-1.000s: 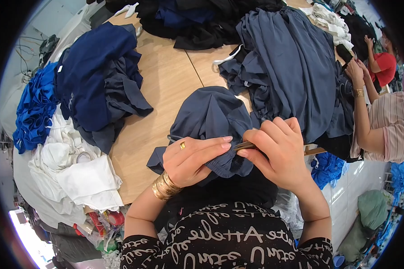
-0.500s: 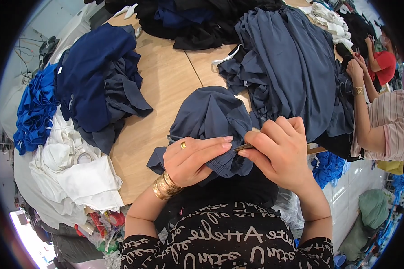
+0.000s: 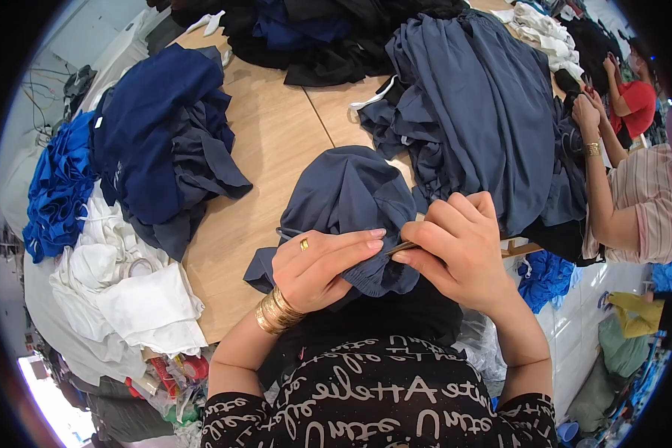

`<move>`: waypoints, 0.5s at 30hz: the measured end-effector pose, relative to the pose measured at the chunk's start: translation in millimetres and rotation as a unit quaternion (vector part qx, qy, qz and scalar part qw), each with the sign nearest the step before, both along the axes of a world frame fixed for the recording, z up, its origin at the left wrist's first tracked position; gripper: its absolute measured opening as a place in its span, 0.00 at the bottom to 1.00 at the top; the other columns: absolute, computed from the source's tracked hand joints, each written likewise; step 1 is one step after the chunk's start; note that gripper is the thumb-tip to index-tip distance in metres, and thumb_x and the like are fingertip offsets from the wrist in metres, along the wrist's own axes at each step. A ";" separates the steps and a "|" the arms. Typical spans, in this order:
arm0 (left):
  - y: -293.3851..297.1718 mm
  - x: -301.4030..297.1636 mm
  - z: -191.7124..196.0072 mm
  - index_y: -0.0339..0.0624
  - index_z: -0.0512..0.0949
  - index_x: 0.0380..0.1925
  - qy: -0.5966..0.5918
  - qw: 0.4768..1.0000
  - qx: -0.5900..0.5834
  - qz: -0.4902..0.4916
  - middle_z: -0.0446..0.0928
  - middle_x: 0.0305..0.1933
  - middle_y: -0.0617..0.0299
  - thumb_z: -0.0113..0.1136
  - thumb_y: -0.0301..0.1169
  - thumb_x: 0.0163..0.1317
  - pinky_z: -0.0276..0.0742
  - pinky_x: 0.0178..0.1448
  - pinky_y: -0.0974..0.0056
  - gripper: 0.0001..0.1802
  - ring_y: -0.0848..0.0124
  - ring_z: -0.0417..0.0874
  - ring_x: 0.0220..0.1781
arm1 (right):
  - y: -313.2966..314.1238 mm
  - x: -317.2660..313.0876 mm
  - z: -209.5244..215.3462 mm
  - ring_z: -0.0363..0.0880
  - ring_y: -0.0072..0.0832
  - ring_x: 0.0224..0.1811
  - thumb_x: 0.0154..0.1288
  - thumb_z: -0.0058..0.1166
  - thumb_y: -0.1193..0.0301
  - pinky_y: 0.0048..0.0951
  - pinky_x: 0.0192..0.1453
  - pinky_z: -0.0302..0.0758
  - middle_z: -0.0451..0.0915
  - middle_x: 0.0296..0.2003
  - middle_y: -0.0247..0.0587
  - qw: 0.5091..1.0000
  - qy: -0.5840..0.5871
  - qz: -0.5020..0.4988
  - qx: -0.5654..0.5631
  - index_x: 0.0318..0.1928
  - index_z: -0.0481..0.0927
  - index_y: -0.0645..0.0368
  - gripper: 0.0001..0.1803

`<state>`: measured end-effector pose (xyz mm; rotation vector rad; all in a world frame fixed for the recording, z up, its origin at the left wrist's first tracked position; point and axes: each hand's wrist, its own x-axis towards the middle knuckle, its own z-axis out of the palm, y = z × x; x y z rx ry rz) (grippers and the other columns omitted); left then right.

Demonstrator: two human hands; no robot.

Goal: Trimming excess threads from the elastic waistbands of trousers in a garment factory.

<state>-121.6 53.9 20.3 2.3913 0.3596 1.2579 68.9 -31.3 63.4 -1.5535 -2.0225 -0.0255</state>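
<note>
At the tabletop's [image 3: 269,112] near edge: slate-blue garment [image 3: 343,183], bunched, gathered band toward the wearer. Left hand [image 3: 306,267] clamped on its cloth, fingers together. Right hand [image 3: 459,254] gripping slim metal tool [image 3: 403,247], tip just beside left fingertips; cloth contact unclear. Slate garment pile [image 3: 478,119] beyond right, navy pile [image 3: 157,127] left.

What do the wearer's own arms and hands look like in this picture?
Both arms have black sleeves printed with white, handwriting-style lettering, leaving the forearms bare. The left hand wears a gold-coloured ring with a broad, squarish front, and gold-coloured bangles are stacked on that wrist. The right hand shows no ring, and its wrist is bare.
</note>
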 end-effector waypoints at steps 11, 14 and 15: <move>-0.2 4.2 2.7 0.43 0.82 0.36 0.017 1.000 -0.006 0.005 0.83 0.39 0.61 0.61 0.18 0.42 0.74 0.31 0.72 0.17 0.72 0.82 0.30 | -0.4 4.8 -7.4 0.68 0.28 0.29 0.54 0.59 0.59 0.32 0.35 0.57 0.66 0.24 0.30 0.998 0.043 0.021 -0.027 0.31 0.74 0.50 0.11; -2.6 6.7 -4.0 0.39 0.81 0.35 0.002 1.000 -0.018 -0.003 0.83 0.38 0.55 0.56 0.14 0.39 0.77 0.34 0.67 0.19 0.65 0.84 0.32 | -0.6 5.8 -15.3 0.71 0.30 0.29 0.53 0.59 0.56 0.32 0.36 0.63 0.68 0.25 0.31 0.999 0.032 0.033 0.009 0.31 0.75 0.50 0.13; -2.3 6.3 -9.4 0.36 0.80 0.35 -0.009 1.000 -0.012 0.000 0.83 0.37 0.51 0.54 0.18 0.43 0.77 0.35 0.65 0.16 0.62 0.84 0.34 | -1.2 6.5 -16.9 0.71 0.31 0.28 0.55 0.57 0.56 0.32 0.33 0.66 0.67 0.24 0.33 0.999 0.036 0.039 0.009 0.29 0.72 0.50 0.14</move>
